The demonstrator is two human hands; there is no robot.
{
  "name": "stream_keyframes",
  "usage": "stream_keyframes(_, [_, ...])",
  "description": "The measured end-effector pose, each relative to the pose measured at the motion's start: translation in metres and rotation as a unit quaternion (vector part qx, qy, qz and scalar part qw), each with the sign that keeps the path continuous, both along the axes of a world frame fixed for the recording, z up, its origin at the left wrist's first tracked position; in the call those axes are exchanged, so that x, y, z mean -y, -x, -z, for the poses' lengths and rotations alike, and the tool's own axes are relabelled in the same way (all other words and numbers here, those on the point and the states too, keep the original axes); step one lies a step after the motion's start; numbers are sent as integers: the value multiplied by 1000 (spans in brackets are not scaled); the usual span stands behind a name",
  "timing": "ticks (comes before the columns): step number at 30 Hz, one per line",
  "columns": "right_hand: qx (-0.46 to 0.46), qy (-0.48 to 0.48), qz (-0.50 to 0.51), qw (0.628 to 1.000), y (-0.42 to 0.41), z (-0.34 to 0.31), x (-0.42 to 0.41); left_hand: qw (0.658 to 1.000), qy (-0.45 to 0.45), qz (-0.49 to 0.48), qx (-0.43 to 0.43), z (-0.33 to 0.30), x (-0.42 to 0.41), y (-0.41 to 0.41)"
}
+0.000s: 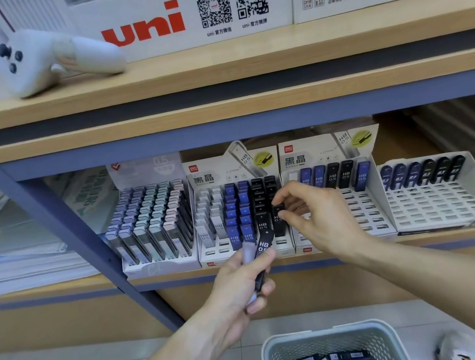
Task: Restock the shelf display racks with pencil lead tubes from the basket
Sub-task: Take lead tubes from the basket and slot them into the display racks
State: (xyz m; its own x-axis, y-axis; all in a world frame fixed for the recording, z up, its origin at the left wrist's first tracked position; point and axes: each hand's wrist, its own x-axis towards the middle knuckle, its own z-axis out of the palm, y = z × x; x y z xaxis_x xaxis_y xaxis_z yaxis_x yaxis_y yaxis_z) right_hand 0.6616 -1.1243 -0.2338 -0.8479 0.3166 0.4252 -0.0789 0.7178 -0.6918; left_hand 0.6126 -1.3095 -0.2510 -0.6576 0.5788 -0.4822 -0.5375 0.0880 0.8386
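Right hand (315, 216) fingers pinch black tube (279, 220) at rack (246, 254); left hand (242, 283) grips spare tubes (262, 254); basket (331, 341) below.

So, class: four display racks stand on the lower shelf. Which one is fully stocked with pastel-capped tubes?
The leftmost rack: every row filled with pastel-capped tubes, while the other three hold blue, black or white tubes.

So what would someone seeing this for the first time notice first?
Probably the two hands mid-shelf: the right hand pinches a black tube into the middle rack, while the left hand grips spare tubes below it. Next, the red uni signs on top and the basket at the bottom.
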Motion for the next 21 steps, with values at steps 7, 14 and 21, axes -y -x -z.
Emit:
stream_keyframes(7, [44,-52,21,997,0,9,-5,999,-7,-34,25,-1,-1,1])
stream_keyframes(14, [83,82,67,991,-12,-5,13,1000,2,-7,-19,-3,-2,0])
stream_keyframes(21, [147,378,16,914,-17,0,21,1000,10,11,-9,-8,-5,-2])
